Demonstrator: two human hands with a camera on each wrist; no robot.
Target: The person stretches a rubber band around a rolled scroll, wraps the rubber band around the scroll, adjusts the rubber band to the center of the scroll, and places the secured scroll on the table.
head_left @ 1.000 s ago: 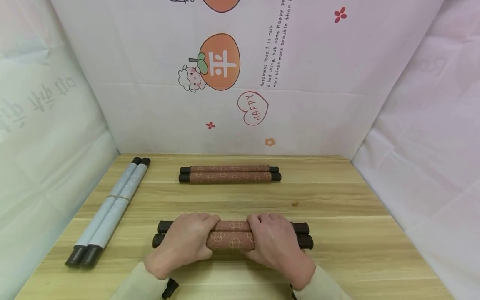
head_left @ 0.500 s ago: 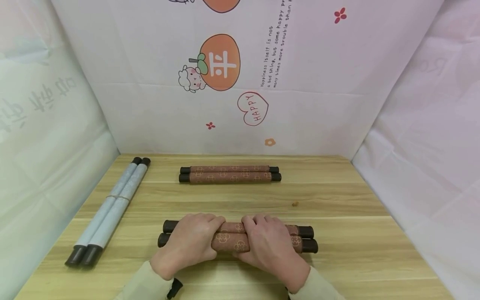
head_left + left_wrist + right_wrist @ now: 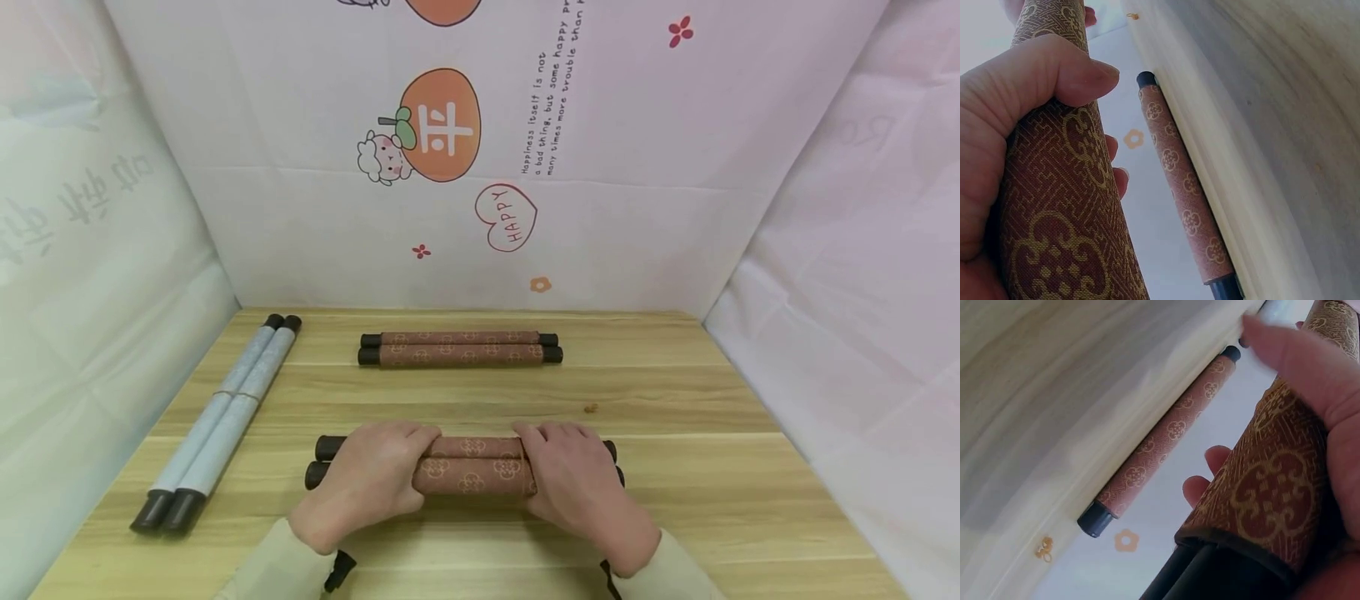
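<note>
Near the front of the table, a brown scroll (image 3: 472,477) with gold flower patterns is rolled from both ends into two parallel rolls with black end knobs. My left hand (image 3: 369,473) grips it left of the middle, thumb on the near side and fingers over the far side. Toward the right end, my right hand (image 3: 576,477) curls over the same scroll. In the right wrist view its blurred thumb (image 3: 1297,359) lies across the roll, with fingertips (image 3: 1196,489) showing beyond. A thin line crosses the cloth beside this hand. The hands cover parts of the rolls and knobs.
A second brown patterned scroll (image 3: 461,354) lies crosswise at the back of the wooden table (image 3: 675,517). On the left, a pale blue-grey scroll (image 3: 234,400) tied with a thin cord lies slanted. White printed cloth (image 3: 622,225) walls in the back and both sides.
My right hand has slid right along the scroll, baring more of its middle. The scroll and left hand shifted slightly right, then back left. The other scrolls stayed put.
</note>
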